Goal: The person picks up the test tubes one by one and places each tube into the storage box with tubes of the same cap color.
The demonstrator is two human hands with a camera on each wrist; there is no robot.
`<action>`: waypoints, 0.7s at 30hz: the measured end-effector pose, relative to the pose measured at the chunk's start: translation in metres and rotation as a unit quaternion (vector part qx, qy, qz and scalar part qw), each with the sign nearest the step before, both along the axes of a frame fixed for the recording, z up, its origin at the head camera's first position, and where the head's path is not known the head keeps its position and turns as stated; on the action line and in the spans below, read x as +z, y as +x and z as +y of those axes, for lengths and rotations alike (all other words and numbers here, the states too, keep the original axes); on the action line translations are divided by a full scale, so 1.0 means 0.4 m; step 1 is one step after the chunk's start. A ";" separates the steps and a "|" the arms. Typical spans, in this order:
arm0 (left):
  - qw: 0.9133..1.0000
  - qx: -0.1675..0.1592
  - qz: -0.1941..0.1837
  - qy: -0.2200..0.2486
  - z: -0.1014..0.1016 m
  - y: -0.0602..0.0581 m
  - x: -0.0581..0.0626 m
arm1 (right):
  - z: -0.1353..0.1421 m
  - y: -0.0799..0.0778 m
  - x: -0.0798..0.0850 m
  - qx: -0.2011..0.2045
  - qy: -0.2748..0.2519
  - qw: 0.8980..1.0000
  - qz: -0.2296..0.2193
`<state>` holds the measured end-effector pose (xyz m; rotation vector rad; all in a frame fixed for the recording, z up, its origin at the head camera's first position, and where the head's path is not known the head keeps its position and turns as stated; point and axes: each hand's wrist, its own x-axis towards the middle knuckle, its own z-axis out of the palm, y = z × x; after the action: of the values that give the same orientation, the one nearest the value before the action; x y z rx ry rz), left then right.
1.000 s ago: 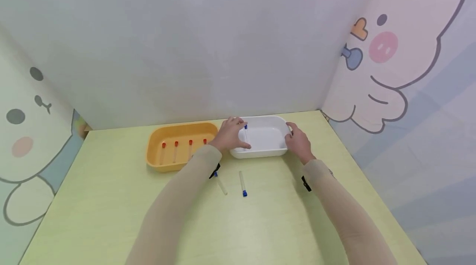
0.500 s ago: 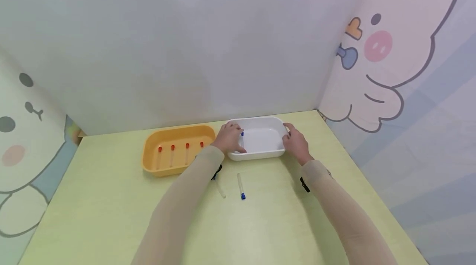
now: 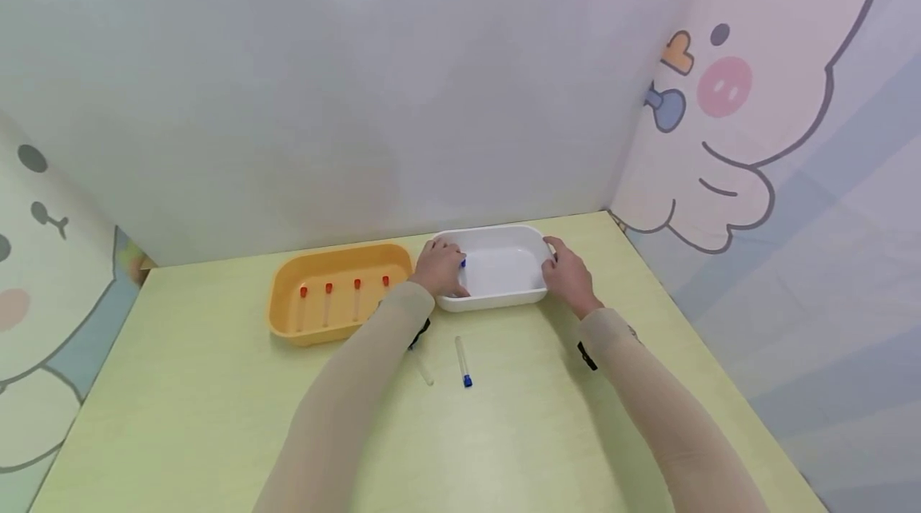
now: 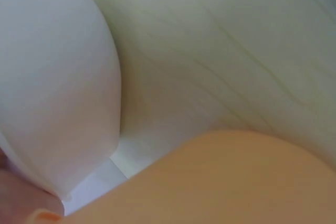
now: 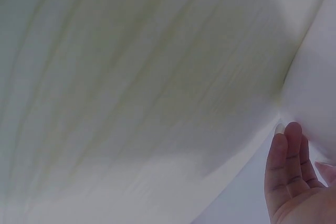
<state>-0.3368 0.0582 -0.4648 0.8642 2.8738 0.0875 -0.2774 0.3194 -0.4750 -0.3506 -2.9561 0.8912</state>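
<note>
My left hand (image 3: 440,267) reaches over the left end of the white tray (image 3: 496,301), holding a clear tube with a blue cap (image 3: 464,263) between fingers and thumb, low inside the tray. Most of that tube is hidden by the hand. At the opposite end, my right hand (image 3: 568,273) grips the tray, thumb at the rim and fingers against the outer wall, as the right wrist view shows. Two more blue-capped tubes lie on the table in front: one tube (image 3: 461,357) in full view, another tube (image 3: 424,369) partly under the left sleeve.
Left of the white tray stands a yellow tray (image 3: 288,335), with several red-capped tubes (image 3: 356,301) lying in it side by side. My left forearm crosses its right front corner. A pale wall (image 3: 324,97) rises behind the table's back edge.
My left hand has lowered the blue-capped tube toward the left end of the white tray. My right hand keeps its grip on the tray. The head view has shifted slightly.
</note>
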 end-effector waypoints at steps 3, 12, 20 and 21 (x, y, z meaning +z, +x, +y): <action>1.000 0.001 0.009 -0.005 0.004 -0.001 -0.002 | 0.002 -0.001 0.001 0.000 0.000 1.000 0.000; 1.000 0.005 0.007 -0.014 0.009 0.005 0.003 | 0.005 -0.001 -0.002 0.005 0.004 1.000 0.006; 1.000 0.003 -0.005 -0.004 0.007 0.004 0.008 | 0.002 0.003 0.008 0.006 0.005 1.000 0.004; 1.000 0.003 -0.007 0.001 0.006 0.004 0.009 | 0.001 0.003 0.009 0.006 0.005 1.000 0.004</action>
<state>-0.3354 0.0607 -0.4613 0.8518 2.8643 0.0960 -0.2761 0.3199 -0.4713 -0.3285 -2.9575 0.8756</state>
